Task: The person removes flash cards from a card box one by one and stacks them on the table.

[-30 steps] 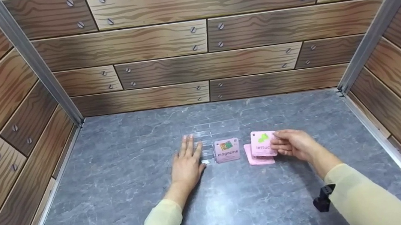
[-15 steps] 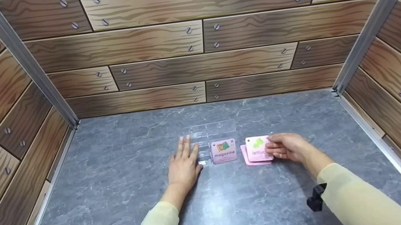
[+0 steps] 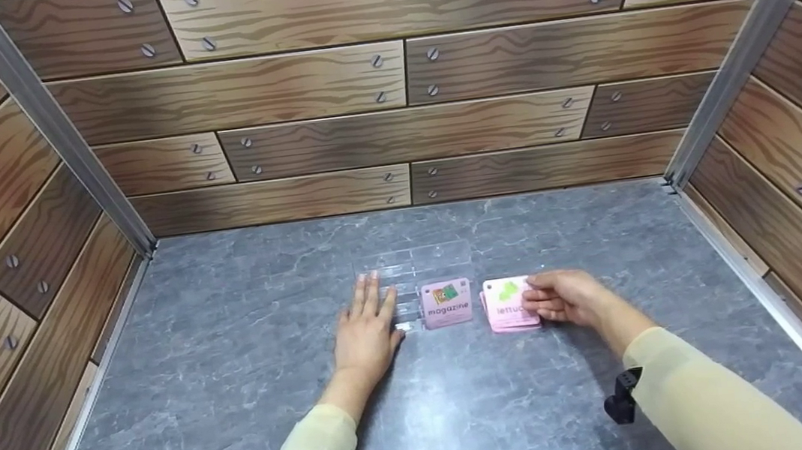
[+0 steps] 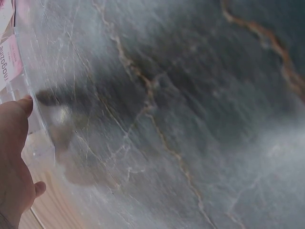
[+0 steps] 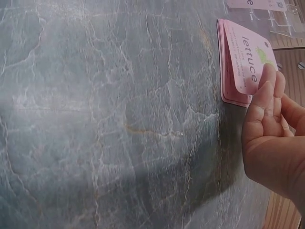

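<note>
My right hand (image 3: 568,298) pinches the right edge of a pink flash card (image 5: 250,52) printed "lettuce" with a green leaf picture. That card lies tilted over a small stack of pink cards (image 5: 227,88), its held edge raised. Left of the stack, another pink card (image 3: 448,304) printed "magazine" stands in the front right slot of a clear plastic card holder (image 3: 441,254). My left hand (image 3: 367,334) rests with straight, spread fingers on the holder's left side. In the left wrist view the thumb (image 4: 25,106) touches the holder's clear edge.
The grey marbled tabletop (image 3: 243,296) surrounds the holder and cards. Wood-print panels (image 3: 301,146) wall it in at the back and both sides, with metal posts (image 3: 111,167) at the corners. A black wrist camera (image 3: 623,397) hangs from the right sleeve.
My right hand has lowered the lettuce card and moved it left, so it now covers most of the stack. The left hand has stayed on the holder; the head view has shifted slightly.
</note>
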`<action>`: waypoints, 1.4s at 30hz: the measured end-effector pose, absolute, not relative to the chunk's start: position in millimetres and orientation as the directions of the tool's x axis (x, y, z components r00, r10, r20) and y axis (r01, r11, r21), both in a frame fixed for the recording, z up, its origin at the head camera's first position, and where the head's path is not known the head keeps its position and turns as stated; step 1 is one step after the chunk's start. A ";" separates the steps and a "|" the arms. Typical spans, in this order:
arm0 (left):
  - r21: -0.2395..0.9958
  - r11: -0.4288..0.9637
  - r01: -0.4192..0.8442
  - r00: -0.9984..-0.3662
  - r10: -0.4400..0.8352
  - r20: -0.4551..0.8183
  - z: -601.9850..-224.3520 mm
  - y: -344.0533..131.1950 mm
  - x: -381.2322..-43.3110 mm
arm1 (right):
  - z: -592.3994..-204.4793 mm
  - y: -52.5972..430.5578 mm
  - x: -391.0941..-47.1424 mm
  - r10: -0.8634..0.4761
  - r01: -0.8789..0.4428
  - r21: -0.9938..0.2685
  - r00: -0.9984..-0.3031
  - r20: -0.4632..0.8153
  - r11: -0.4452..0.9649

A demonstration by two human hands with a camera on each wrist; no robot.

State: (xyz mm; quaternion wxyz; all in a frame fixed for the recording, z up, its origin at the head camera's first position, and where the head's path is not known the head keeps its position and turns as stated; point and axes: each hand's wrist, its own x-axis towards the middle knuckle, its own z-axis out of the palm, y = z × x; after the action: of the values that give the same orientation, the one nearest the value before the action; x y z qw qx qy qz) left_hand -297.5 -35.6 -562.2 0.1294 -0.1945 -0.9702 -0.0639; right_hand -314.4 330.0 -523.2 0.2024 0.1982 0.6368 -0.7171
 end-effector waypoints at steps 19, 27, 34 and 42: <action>0.059 0.915 0.400 -0.879 0.365 0.306 -564.9 -36.2 -297.2 | -527.2 324.9 -318.3 -0.011 0.563 -0.825 -0.826 -0.563 -0.055; 0.041 0.918 0.394 -0.882 0.365 0.298 -565.4 -36.6 -297.5 | -528.3 323.1 -319.7 0.008 0.567 -0.823 -0.823 -0.568 -0.032; 0.051 0.917 0.396 -0.883 0.365 0.294 -564.1 -36.8 -297.2 | -528.1 321.5 -320.5 0.018 0.567 -0.823 -0.823 -0.568 -0.018; 0.069 0.916 0.395 -0.888 0.361 0.286 -563.5 -36.2 -298.0 | -527.0 319.5 -321.5 0.034 0.568 -0.823 -0.823 -0.567 0.016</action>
State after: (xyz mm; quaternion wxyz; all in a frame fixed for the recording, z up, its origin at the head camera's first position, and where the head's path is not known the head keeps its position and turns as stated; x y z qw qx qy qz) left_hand -298.0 -36.2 -563.5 0.1348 -0.1949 -0.9695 -0.0624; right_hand -321.5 319.5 -527.0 0.2005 0.2200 0.6841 -0.6659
